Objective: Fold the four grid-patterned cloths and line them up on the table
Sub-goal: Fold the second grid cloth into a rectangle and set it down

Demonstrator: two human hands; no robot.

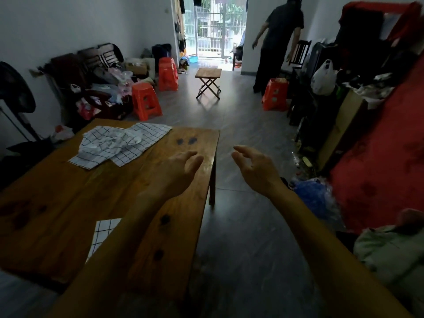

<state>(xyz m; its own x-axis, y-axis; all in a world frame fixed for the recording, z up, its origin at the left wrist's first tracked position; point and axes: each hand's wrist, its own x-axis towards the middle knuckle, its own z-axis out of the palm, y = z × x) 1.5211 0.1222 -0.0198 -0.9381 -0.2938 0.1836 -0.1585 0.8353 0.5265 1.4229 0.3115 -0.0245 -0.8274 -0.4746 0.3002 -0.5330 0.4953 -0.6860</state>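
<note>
A loose heap of white grid-patterned cloths [119,143] lies unfolded at the far left part of the wooden table [57,203]. One folded grid cloth [102,232] sits near the table's front, partly hidden behind my left forearm. My left hand [181,171] hovers over the table's right side, fingers relaxed and holding nothing. My right hand [252,166] hangs in the air past the table's right edge, above the floor, fingers loosely curved and empty.
Orange plastic stools [145,102] and a small folding wooden stool [208,82] stand on the grey floor beyond the table. A person [278,42] stands at the back right. Cluttered furniture and a red cover [378,145] line the right side.
</note>
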